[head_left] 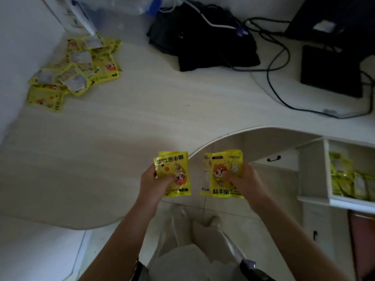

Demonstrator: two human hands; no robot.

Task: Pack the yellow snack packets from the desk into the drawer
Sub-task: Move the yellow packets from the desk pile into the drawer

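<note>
The left hand [157, 180] grips a small stack of yellow packets [174, 173], thumb curled over the front, just at the curved near edge of the table [125, 151]. Just right of that edge, past the table and above the floor, the right hand [242, 179] pinches another few yellow packets [218, 175] with thumb on the printed face. The two bundles are held apart, side by side. Far back on the table's left, against the wall, lies a loose pile of more yellow packets [75, 72], overlapping one another. To the right of the table edge and lower, an open white drawer [326, 169] already holds several yellow packets standing in a row. At the table's back right lie a black bag [213, 47] and black cables [272, 82].
</note>
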